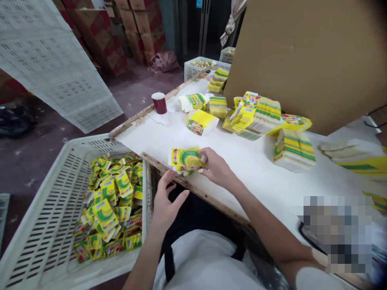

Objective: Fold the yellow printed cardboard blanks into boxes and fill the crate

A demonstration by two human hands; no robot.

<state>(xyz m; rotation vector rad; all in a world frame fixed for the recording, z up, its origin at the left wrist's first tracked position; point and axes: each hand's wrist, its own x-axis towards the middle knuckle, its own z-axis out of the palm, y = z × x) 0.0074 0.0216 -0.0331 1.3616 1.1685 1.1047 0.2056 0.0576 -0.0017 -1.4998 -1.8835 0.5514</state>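
Observation:
A yellow and green printed packet point(186, 158) is held over the table's front edge by my right hand point(215, 168), its thumb and fingers closed on the packet's right end. Just below the packet's left end is my left hand point(167, 199), with thumb and fingers spread apart and nothing held in it. To the left of my left hand stands a white slatted crate point(60, 225) holding many similar packets point(105, 215). Stacks of flat yellow, green and white cards point(294, 149) stand on the white table point(242, 173), behind and to the right of my right hand.
A dark red cup point(159, 103) stands near the table's left edge. Behind the table lean a brown board point(302, 60) and, at the left, white perforated panels point(54, 60). Stacked cartons point(99, 36) and filled white crates point(190, 72) are farther back.

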